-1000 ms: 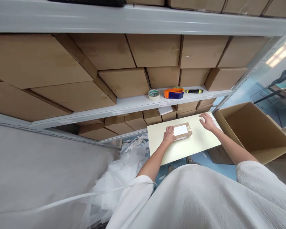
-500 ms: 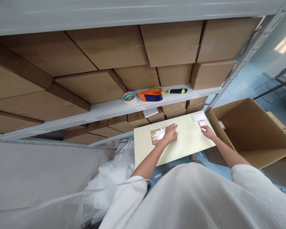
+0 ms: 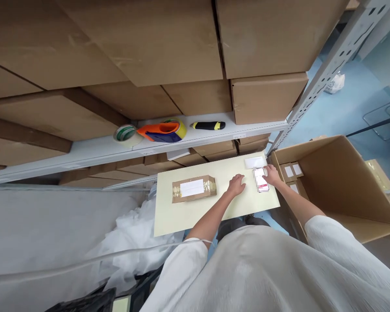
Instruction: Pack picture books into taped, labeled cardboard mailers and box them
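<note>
A cream-coloured board lies flat in front of me. On its left part is a small brown cardboard box with a white label and shiny clear tape at its ends. My left hand hovers over or rests on the board right of that box, fingers loosely spread and holding nothing. At the board's right end my right hand grips the right edge of a smartphone with a lit screen. A white paper slip lies just behind the phone.
A grey shelf holds large cartons, a tape roll, an orange-and-blue tape dispenser and a black-and-yellow utility knife. An open carton with small labelled boxes stands right. White plastic wrap lies left.
My left hand has left the small box and moved right over the bare board. My right hand has shifted to the phone's right side. The view has moved closer to the shelf.
</note>
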`<state>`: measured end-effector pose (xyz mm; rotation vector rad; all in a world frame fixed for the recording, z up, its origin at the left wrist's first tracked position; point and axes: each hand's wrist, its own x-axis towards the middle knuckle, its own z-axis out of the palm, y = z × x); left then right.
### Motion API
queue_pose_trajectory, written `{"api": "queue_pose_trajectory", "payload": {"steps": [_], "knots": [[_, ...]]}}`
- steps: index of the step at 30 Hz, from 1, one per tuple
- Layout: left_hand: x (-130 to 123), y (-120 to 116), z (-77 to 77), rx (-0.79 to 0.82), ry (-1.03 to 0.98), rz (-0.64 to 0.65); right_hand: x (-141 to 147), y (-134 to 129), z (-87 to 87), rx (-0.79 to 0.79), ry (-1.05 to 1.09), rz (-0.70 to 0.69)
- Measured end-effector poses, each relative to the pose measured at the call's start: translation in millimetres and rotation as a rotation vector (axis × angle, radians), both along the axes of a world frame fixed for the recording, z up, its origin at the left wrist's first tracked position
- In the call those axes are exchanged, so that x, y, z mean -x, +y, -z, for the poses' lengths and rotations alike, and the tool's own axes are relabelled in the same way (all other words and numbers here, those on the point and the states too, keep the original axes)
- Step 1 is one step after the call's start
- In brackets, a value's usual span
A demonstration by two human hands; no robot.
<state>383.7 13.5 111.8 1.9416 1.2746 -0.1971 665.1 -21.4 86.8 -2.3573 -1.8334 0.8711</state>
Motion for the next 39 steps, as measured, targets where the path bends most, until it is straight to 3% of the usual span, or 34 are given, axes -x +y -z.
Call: {"api": "queue_pose_trajectory", "payload": {"steps": [10,17,27,34,39], "knots": [[-40,18,25.1,0.031,0.041,-0.002,6,36,27.0,-0.034,-0.049,-0.035],[-51,29,33.3,0.035,0.064,-0.067,15,48,20.8,-0.081,-0.005,-0.079],[-29,31,39.6,0.053,0.03,-0.173,55,99,32.9,-0.046,-0.021,-0.104],[-12,31,42.6,0.076,-0.027,-0.244,42,107,38.5,-0.045,0.033,-0.107],[-17,32,40.1,0.049,-0.197,-0.341,33,109,31.4,-0.031,0.057,-0.069]]}}
